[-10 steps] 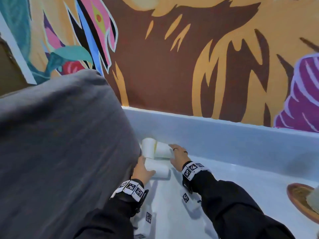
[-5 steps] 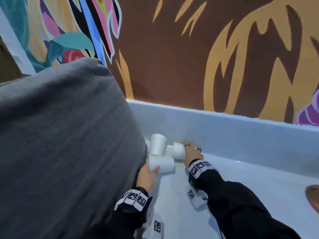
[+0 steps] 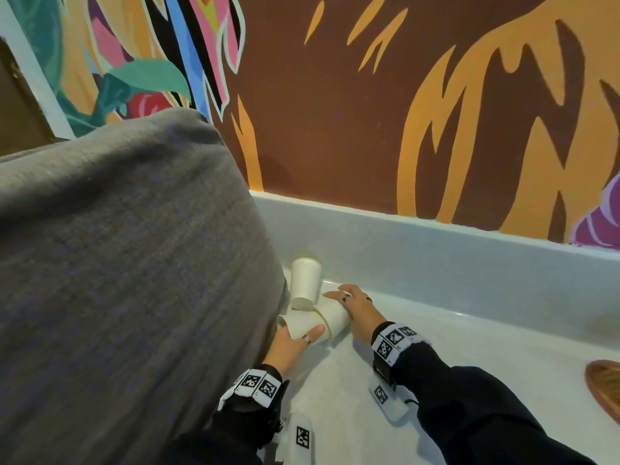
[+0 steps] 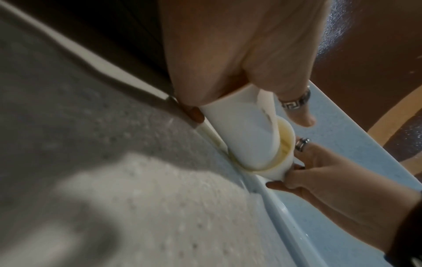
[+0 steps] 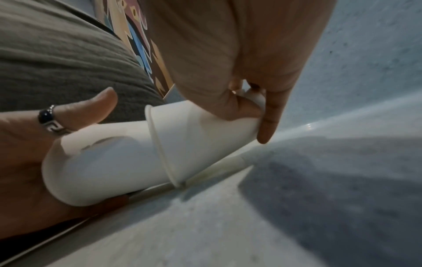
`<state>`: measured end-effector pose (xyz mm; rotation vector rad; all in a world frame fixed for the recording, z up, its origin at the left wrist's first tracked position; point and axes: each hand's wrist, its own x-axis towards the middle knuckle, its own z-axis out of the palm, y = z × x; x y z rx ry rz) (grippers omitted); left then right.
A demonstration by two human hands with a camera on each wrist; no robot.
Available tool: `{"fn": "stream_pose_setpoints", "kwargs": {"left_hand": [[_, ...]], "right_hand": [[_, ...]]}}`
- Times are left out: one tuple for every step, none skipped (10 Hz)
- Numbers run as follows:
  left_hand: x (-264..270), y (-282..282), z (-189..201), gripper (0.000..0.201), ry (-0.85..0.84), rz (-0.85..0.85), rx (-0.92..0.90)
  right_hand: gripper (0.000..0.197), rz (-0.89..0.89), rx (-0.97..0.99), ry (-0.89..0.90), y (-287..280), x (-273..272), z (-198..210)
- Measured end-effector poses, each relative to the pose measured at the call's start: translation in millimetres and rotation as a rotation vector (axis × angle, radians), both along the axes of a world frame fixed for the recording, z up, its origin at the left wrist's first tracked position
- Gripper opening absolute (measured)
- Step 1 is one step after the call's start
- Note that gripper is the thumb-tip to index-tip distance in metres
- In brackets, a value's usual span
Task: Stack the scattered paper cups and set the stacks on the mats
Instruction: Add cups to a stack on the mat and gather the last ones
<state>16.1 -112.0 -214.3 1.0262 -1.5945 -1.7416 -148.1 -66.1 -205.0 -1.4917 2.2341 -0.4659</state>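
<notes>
Three white paper cups lie in the corner where the pale blue surface (image 3: 385,397) meets its raised back ledge. My left hand (image 3: 295,340) grips one cup (image 3: 297,325) (image 4: 246,133) (image 5: 102,162) round its wall. My right hand (image 3: 355,310) (image 5: 239,63) grips a second cup (image 3: 332,315) (image 5: 200,133) near its base. The left cup's base sits partly inside the right cup's mouth (image 4: 283,159). A third cup (image 3: 305,283) lies on its side just behind them, touched by neither hand. A brown round mat (image 3: 604,387) shows at the far right edge.
A big grey cushion (image 3: 117,263) fills the left side and presses close to the cups and my left hand. The blue ledge (image 3: 436,250) and a painted wall (image 3: 335,112) close off the back. Tagged white slips (image 3: 385,396) lie on the surface near my wrists.
The two held cups, apart a second ago, have been brought together; the left cup's base has slid into the right cup's mouth. The third cup has stayed put.
</notes>
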Motion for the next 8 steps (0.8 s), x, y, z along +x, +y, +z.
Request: {"fn": "stream_pose_setpoints", "kwargs": {"left_hand": [[0.8, 3.8, -1.8, 0.045, -0.049, -0.004, -0.056], [2.8, 2.5, -2.7, 0.033, -0.009, 0.139, -0.054], [6.8, 8.7, 5.5, 0.033, -0.049, 0.248, -0.067], [8.6, 19.6, 17.4, 0.035, -0.019, 0.297, -0.11], [12.9, 26.6, 30.7, 0.034, 0.04, 0.334, -0.135], [17.3, 27.2, 31.8, 0.025, -0.015, 0.3, -0.2], [18.6, 28.5, 29.5, 0.018, -0.064, 0.287, -0.196], [19.4, 28.9, 27.3, 0.02, -0.111, 0.28, -0.187]], "right_hand": [[0.051, 0.064, -0.077, -0.169, -1.0, 9.4, 6.6], [0.052, -0.023, -0.168, -0.436, -2.9, 18.0, 11.7], [0.053, -0.242, -0.291, -0.497, -13.6, 14.7, 11.0], [0.042, -0.261, -0.365, -0.451, -30.6, 5.8, 4.2], [0.029, -0.157, -0.323, -0.482, -49.5, 0.1, -2.8], [0.036, -0.047, -0.135, -0.437, -65.6, -4.4, -10.2], [0.037, 0.008, 0.021, -0.333, -79.3, -11.0, -23.8], [0.038, 0.029, 0.048, -0.266, -81.9, -7.9, -20.6]]}}
